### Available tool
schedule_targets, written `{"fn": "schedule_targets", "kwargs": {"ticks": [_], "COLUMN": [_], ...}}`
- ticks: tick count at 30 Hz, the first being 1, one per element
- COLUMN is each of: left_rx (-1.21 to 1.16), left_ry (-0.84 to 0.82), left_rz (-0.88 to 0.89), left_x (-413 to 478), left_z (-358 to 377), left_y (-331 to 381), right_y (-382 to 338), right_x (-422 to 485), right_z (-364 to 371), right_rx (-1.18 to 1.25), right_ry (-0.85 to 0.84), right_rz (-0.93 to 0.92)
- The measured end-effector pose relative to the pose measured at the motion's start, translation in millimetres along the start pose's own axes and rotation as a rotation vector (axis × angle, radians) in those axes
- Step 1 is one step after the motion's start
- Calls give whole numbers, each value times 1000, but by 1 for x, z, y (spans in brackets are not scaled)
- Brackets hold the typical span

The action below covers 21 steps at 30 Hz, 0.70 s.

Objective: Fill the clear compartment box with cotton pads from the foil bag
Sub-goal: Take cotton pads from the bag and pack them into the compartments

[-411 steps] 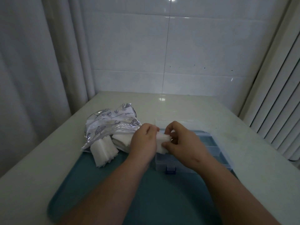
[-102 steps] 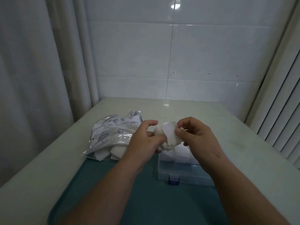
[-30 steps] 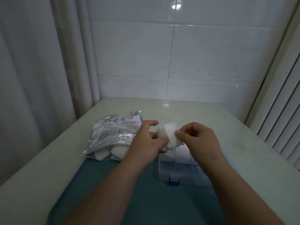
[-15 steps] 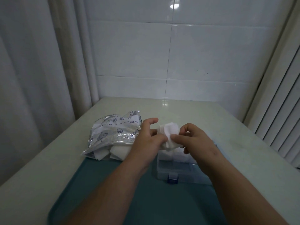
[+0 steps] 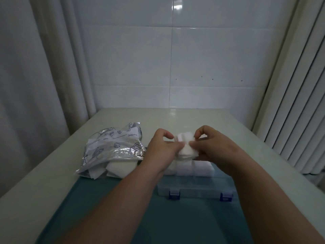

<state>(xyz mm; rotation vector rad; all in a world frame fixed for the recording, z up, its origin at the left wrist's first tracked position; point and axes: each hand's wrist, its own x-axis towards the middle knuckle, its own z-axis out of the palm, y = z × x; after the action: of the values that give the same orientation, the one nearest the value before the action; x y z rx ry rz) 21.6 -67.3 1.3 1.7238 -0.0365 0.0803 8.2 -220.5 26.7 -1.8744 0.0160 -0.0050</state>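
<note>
Both hands hold a small stack of white cotton pads (image 5: 185, 146) above the clear compartment box (image 5: 195, 188). My left hand (image 5: 162, 149) pinches the stack from the left and my right hand (image 5: 213, 147) from the right. The box has two blue latches on its near side, and its far compartments hold white pads (image 5: 202, 167). The silver foil bag (image 5: 114, 147) with printed drawings lies to the left, its mouth open toward me, with more white pads (image 5: 121, 169) spilling from it.
Box and bag rest on a teal tray (image 5: 105, 208) lying on a pale table (image 5: 44, 173). A curtain hangs at the left, a tiled wall stands behind, and vertical blinds (image 5: 299, 103) run along the right.
Both hands have kept working the pad stack over the box, sinking a little lower toward it. More of the box's near side and a second latch now show.
</note>
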Motion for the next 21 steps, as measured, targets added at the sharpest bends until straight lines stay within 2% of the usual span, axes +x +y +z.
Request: {"fn": "schedule_targets", "kwargs": {"ticks": [3, 7, 21], "left_rx": [25, 67, 242], "left_ry": [-16, -82, -186], "left_rz": [13, 7, -33], "left_x": [6, 11, 13], "left_z": [19, 45, 91], "left_y": [6, 8, 12], "right_y": [3, 15, 35], "right_x": [3, 5, 7], "right_z": [-16, -35, -63], "right_rx": [-125, -176, -398], "right_ry": [52, 125, 206], "right_rz": [-32, 5, 73]}}
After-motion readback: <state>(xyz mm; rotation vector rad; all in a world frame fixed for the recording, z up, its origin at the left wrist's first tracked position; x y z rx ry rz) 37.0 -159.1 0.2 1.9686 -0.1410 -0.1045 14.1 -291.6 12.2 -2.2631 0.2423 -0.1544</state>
